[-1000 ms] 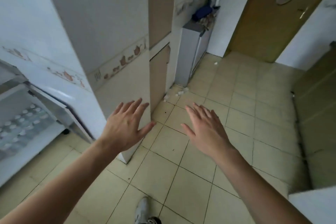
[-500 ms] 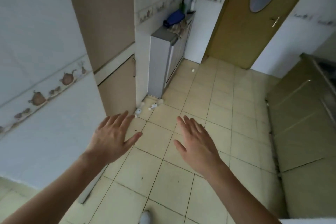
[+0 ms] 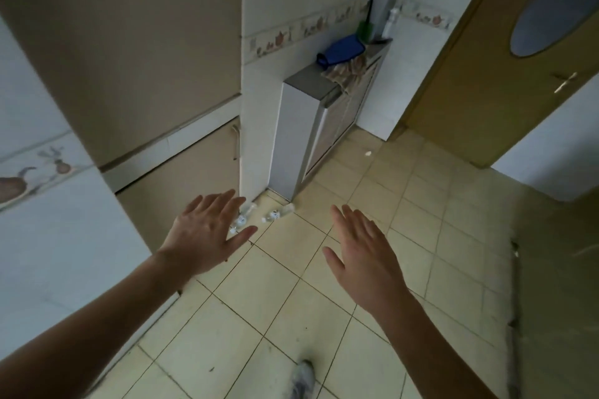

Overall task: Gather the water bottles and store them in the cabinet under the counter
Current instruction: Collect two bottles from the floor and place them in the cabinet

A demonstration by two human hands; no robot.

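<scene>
While both hands hung out in front of the body, neither held anything: left hand (image 3: 207,236) palm down with fingers straight and slightly spread, right hand (image 3: 359,256) likewise flat and released, the two well apart over the floor. Beyond the left fingertips lay the water bottles (image 3: 259,217), small clear ones on their sides on the tile floor (image 3: 275,285), in the corner at the foot of the white pillar (image 3: 256,139) and the narrow grey-topped cabinet (image 3: 301,146). One bottle was partly hidden behind the left hand; exact count could not be told, at least two, possibly three. None gathered yet.

Risks, as judged: bottles lying on their sides on smooth tile would likely roll if nudged by a fingertip, and could slip into the gap by the cabinet base. Gathering several at once with bare hands risks dropping one. Low light in the corner and clear plastic make edges hard to pick out.

Surroundings: pale glazed tiles with dark grout lines, some specks of dirt. Beige cupboard door (image 3: 181,178) with a handle at left, a blue cloth (image 3: 342,53) on the cabinet top, a wooden door (image 3: 505,58) with an oval pane at right, a shoe (image 3: 301,379) at bottom edge
</scene>
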